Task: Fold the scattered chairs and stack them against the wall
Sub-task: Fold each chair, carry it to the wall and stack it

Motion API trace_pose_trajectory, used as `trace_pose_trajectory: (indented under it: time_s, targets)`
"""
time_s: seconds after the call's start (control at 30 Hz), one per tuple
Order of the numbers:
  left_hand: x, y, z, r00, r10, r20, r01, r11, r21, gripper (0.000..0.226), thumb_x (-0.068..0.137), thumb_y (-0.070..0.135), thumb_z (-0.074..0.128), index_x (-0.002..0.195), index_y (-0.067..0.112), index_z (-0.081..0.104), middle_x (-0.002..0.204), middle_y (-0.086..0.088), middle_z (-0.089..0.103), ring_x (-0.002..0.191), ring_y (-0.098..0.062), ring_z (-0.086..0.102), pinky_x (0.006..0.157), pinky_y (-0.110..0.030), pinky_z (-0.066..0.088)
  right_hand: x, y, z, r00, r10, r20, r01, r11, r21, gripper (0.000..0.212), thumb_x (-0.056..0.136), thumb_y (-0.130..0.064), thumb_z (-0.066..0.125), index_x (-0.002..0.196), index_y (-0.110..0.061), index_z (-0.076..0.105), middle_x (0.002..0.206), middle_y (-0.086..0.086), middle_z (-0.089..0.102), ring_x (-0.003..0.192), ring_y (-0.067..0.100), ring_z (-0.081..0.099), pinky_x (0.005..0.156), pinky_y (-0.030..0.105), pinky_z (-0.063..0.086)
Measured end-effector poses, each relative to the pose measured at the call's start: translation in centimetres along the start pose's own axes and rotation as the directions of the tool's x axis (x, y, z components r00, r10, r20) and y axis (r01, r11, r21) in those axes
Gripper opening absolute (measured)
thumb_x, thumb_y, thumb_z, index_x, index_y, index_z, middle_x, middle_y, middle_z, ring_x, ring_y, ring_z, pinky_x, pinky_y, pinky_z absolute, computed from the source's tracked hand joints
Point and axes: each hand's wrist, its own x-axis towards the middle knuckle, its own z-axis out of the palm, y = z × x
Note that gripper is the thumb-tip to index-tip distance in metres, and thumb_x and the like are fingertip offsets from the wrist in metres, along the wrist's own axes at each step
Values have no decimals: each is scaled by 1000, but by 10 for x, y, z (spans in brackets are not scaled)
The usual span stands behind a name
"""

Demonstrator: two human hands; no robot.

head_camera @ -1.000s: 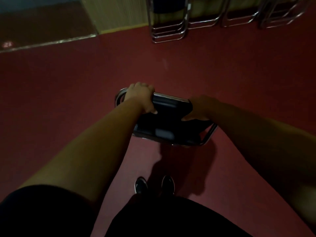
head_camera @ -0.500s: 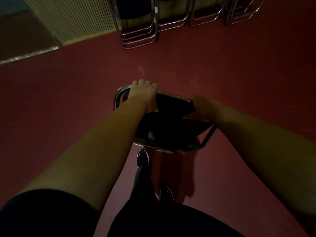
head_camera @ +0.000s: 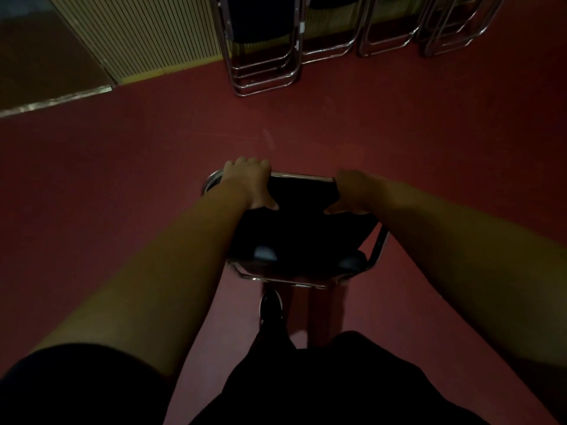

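I carry a folded chair [head_camera: 302,234] with a black seat and chrome tube frame, held in front of me above the red floor. My left hand [head_camera: 250,182] grips the chair's top edge at its left corner, fingers curled over the far side. My right hand [head_camera: 352,191] grips the same top edge at the right. Ahead, a stack of folded chairs [head_camera: 264,47] leans against the ribbed wall [head_camera: 138,35].
More folded chrome chairs [head_camera: 395,29] line the wall to the right of the stack. A metal floor strip [head_camera: 55,101] marks a doorway at the far left. My shoe [head_camera: 271,305] shows below the carried chair. Open red floor [head_camera: 306,124] lies between me and the stack.
I have walked toward the wall: the stacked chairs and ribbed wall now look larger and closer. Both hands keep their grip on the chair's top edge. My feet have stepped forward.
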Motion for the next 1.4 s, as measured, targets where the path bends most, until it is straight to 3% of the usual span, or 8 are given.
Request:
trace_pose_trajectory:
  time_s: [0.2,0.4,0.57,0.73,0.9,1.1,1.27,1.4]
  targets:
    - [24,2,-20,985,50,166,-48,999,-14,112,55,72,87,151,44,37,138,-5,52,132,-37,46,106,-53,37,10,14,-9,999,6,54,-7,1000,26,70,73,-62,88,118,-16,60,99,1,56,96,32,64,83,46,56]
    - [72,59,-36,972,-67,225,36,990,136,105,60,59,94,148,33,44,144,-9,56,134,-37,49,110,-50,39,12,57,-32,997,-46,66,40,995,87,70,89,-34,85,148,-17,50,109,-5,47,114,32,60,82,31,37]
    - [133,107,-67,940,-170,294,123,978,170,103,63,52,97,148,26,46,151,-8,54,141,-37,48,113,-50,38,51,113,-47,995,-15,97,7,996,84,92,75,-61,88,143,-11,52,139,13,59,121,33,60,90,35,48]
    - [203,165,-114,931,-196,307,143,972,186,90,61,49,98,138,25,56,141,-7,61,131,-34,57,105,-44,44,88,191,-94,986,-42,159,27,995,94,76,73,-64,88,125,-12,65,121,11,69,103,29,66,76,31,49]
    - [277,232,-172,955,-176,239,133,974,186,88,58,52,97,133,26,59,134,-5,64,125,-32,60,101,-44,47,118,284,-158,996,-26,83,21,997,68,93,60,-80,84,122,-14,62,120,9,67,97,28,64,84,38,58]
    - [359,308,-222,997,-64,46,52,975,215,87,57,58,94,132,28,60,131,-6,63,123,-32,59,101,-44,45,134,392,-234,999,5,-33,-1,995,104,97,74,-63,88,145,-10,48,146,14,55,128,34,56,87,33,44]
    - [406,359,-223,998,22,-54,-7,967,254,95,63,59,92,141,21,52,138,-9,58,130,-33,52,108,-47,40,138,457,-253,994,71,-83,-62,992,112,85,78,-56,88,140,-15,48,137,10,57,117,32,58,84,38,45]
    - [445,391,-228,989,100,-109,-64,954,293,88,67,59,88,136,19,51,139,-11,56,130,-34,49,109,-48,37,147,503,-260,984,123,-129,-111,989,94,86,77,-68,83,135,-17,46,129,8,58,108,32,59,94,51,53]
